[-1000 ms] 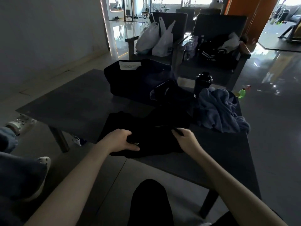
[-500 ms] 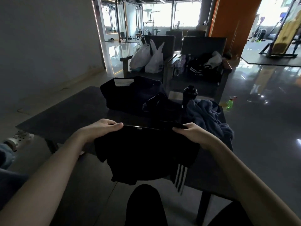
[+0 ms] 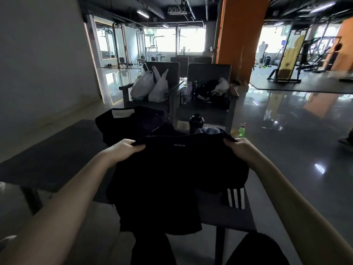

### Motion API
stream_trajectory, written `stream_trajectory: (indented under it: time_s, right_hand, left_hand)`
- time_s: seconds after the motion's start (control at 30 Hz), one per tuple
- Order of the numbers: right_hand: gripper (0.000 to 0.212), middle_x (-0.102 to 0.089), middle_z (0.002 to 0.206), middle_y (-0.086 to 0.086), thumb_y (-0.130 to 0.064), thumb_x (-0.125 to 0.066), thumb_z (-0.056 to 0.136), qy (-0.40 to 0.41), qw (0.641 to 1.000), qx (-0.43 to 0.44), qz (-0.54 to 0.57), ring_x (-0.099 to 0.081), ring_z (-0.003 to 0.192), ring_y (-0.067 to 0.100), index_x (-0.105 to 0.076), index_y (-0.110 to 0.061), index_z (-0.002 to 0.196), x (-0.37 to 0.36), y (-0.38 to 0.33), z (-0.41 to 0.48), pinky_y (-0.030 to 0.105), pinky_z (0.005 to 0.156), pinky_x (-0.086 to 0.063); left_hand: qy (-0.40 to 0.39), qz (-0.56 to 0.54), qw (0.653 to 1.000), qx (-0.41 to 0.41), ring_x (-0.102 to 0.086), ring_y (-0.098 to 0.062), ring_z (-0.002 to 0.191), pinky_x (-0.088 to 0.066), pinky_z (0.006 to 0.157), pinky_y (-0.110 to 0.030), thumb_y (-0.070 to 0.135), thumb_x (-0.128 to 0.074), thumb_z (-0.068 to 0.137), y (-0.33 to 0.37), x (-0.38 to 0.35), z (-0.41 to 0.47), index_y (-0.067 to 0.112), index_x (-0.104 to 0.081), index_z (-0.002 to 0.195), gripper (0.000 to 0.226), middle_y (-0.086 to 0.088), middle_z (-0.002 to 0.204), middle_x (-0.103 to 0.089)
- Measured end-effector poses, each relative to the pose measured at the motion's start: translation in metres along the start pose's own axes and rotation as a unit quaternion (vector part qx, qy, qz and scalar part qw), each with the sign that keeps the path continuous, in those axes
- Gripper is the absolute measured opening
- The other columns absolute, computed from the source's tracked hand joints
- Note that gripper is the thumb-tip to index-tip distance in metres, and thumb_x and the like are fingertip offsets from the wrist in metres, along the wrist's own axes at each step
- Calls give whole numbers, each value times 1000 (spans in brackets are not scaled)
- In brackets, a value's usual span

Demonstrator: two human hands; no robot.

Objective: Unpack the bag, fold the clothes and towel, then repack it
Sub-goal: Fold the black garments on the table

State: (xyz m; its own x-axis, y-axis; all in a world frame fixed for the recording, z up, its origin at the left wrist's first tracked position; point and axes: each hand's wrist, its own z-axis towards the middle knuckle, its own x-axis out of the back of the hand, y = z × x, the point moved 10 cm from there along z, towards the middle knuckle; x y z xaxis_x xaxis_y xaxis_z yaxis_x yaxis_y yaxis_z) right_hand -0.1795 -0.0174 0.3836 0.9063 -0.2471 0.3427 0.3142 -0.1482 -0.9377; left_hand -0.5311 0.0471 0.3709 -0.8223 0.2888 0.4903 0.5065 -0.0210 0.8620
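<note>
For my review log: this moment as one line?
state: black garment held up, hanging | left hand: grips top edge | right hand: grips top edge

Two white plastic bags sat on the left armchair, a dark jacket lay heaped on the right armchair, and a green bottle stood on the floor before an orange pillar.

Single wide-angle view, worn on the head. We look forward and slightly down across the bench, with left hand and right hand near the lens mid-frame; armchairs and gym floor recede beyond.
</note>
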Motion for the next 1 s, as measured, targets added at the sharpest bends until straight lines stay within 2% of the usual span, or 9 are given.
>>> stream_trajectory:
  time_s: [0.1, 0.2, 0.23, 0.3, 0.4, 0.5, 0.63, 0.8, 1.0]
  right_hand:
    - [24, -63, 67, 11, -22, -60, 92, -49, 996, -54, -58, -59, 56, 22, -64, -1, 81, 22, -2, -6, 27, 56, -49]
    - [23, -63, 61, 10, -21, -61, 91, -87, 989, -85, -82, -59, 44, 17, -65, 2, 86, 45, -4, -6, 22, 46, -49]
    - [23, -63, 60, 10, -20, -61, 91, -83, 989, -90, -85, -58, 42, 16, -66, 2, 86, 52, -5, -3, 21, 43, -48]
    - [22, -60, 57, 8, -20, -62, 90, -31, 990, -84, -112, -54, 38, 14, -64, -1, 78, 67, -9, 8, 18, 40, -44]
    - [26, -51, 58, 7, -17, -62, 89, 61, 982, -76, -159, -46, 46, 16, -58, -4, 67, 80, -3, 30, 21, 43, -38]
    - [26, -53, 62, 7, -20, -61, 88, 100, 981, -70, -153, -50, 59, 21, -61, -10, 65, 77, 18, 51, 28, 55, -38]
    - [23, -54, 70, 7, -14, -51, 91, 147, 976, -32, -155, -50, 69, 23, -59, -13, 70, 69, 36, 73, 29, 56, -34]
    - [33, -47, 60, 2, -12, -44, 91, 197, 970, -20, -138, -48, 67, 24, -45, -16, 57, 61, 51, 104, 31, 57, -33]
    - [46, -47, 54, 3, -36, -49, 93, 273, 952, 33, -134, -47, 57, 25, -46, -14, 53, 70, 38, 138, 33, 54, -32]
  left_hand:
    - [-111, 49, 991, 57, -66, -16, 60, -53, 60, -26, 59, -51, 85, 17, -24, -10, 14, -73, 83, 51, -5, 74, -72]
    - [-207, 138, 966, 71, -68, -14, 65, -53, 63, -26, 86, -59, 50, 37, -34, -12, 15, -72, 85, 81, -3, 77, -72]
    - [-216, 164, 960, 71, -68, -14, 66, -53, 65, -26, 85, -66, 39, 42, -34, -8, 14, -71, 87, 86, -2, 78, -72]
    - [-212, 206, 952, 81, -65, -13, 63, -52, 63, -26, 70, -80, 44, 45, -33, 4, 11, -70, 86, 72, -2, 74, -70]
    - [-119, 228, 964, 66, -65, -18, 70, -52, 70, -28, 40, -79, 71, 44, -25, 40, 11, -71, 86, 33, -5, 80, -70]
    - [-23, 210, 977, 36, -63, -16, 71, -48, 69, -25, 24, -73, 82, 39, -23, 70, 10, -71, 87, 15, -4, 79, -67]
    - [46, 243, 969, 21, -59, -11, 72, -44, 60, -21, 28, -75, 80, 31, -24, 97, 15, -69, 86, 15, -1, 82, -64]
    - [113, 306, 945, 21, -61, -17, 79, -55, 75, -36, 25, -66, 85, 17, -17, 130, 22, -61, 86, 6, -2, 90, -61]
    - [171, 303, 937, 11, -59, -19, 75, -48, 65, -32, 32, -63, 89, 19, 5, 172, 17, -59, 85, 15, -2, 83, -60]
